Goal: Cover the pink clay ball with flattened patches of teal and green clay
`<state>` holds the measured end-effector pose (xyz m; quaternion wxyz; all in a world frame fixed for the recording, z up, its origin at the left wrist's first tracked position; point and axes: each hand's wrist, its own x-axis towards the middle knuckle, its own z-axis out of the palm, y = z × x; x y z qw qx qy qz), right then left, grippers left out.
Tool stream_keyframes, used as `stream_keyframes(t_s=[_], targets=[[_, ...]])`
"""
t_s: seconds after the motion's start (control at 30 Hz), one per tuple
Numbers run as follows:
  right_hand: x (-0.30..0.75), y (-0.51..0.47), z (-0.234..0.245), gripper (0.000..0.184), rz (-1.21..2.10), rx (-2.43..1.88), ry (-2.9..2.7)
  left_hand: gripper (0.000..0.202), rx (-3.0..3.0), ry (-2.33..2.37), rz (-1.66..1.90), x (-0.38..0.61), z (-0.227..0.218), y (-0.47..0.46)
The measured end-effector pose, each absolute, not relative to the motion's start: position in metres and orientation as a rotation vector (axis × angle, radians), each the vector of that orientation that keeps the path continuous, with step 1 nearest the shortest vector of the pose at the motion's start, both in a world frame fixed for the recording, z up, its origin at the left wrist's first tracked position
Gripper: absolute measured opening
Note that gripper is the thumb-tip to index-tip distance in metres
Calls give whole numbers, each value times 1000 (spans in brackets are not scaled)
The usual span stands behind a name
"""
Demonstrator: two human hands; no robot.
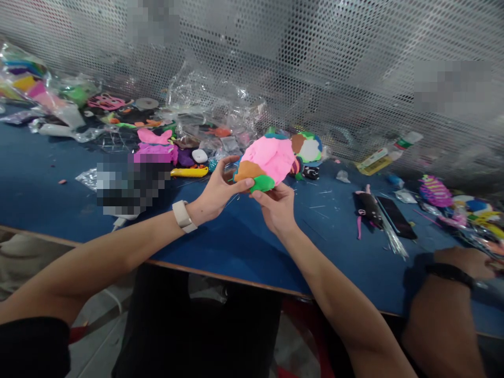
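Between my two hands, above the blue table (244, 241), is a rounded piece of modelling clay (270, 157), mostly pink with brown, green and blue patches. My left hand (218, 189) grips its left edge, thumb on the front near the brown and green patches. At the bottom edge, my right hand (277, 205) pinches it beside the green patch; most of its fingers are hidden behind the clay. Just behind to the right lies another clay piece (309, 147) in white, brown, green and blue. A yellow utility knife (189, 172) lies left of my hands.
Crumpled clear plastic bags (212, 100) and clay scraps line the back against a perforated metal screen (315, 63). A phone (397, 218) and a black clay figure (368, 207) lie to the right. At far right is another person's hand (464, 261) with a black wristband.
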<state>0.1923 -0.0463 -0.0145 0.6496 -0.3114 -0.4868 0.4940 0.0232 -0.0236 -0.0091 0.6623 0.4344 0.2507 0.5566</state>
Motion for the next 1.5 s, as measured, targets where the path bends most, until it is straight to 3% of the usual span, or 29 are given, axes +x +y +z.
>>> stream_keyframes(t_s=[0.57,0.77,1.0,1.5], targets=[[196,-48,-14,43,1151,-620,-1225,73,892,399,1129,19,10,-36],[194,-45,-12,46,1143,-628,-1172,82,867,382,1114,20,8,-38],[190,-46,-12,50,1152,-709,-1122,75,851,391,1112,23,9,-38],[190,-51,-4,59,1225,-674,-1089,79,845,413,1164,28,8,-45]])
